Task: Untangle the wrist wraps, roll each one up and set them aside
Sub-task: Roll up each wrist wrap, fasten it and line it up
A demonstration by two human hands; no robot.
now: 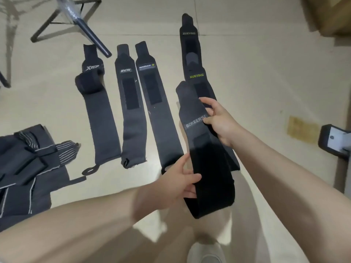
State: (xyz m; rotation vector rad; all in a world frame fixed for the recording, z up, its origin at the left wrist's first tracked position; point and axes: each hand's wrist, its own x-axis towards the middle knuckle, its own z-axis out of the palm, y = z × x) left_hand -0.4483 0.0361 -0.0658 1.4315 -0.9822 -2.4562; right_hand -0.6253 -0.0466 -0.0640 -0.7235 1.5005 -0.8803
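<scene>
The floor (256, 76) carries most of our work: four wraps lie flat and apart in a row, the XTEP wrap (100, 118) with its upper end partly curled over, the middle-left wrap (129, 114), the middle-right wrap (157, 118) and the long XUEYING wrap (191, 59) farthest right. A dark tangled pile (28, 168) sits at the left edge, not yet sorted. A metal stand (68, 18) is at the top, well apart.

We hold the BOKEERS wrap (207, 149) lifted over the lower end of the XUEYING one, with its bottom folded back in a loose loop. Our right hand (220, 120) pinches its upper right edge near the label, thumb on top. Our left hand (178, 183) grips the lower left edge, fingers curled round it.

As we judge it, the risk is a slack roll: starting from that loose fold, the turns may skew and spring open. Its hook patch could also catch the XUEYING wrap beneath and drag it, or snag the neighbour by our left hand
</scene>
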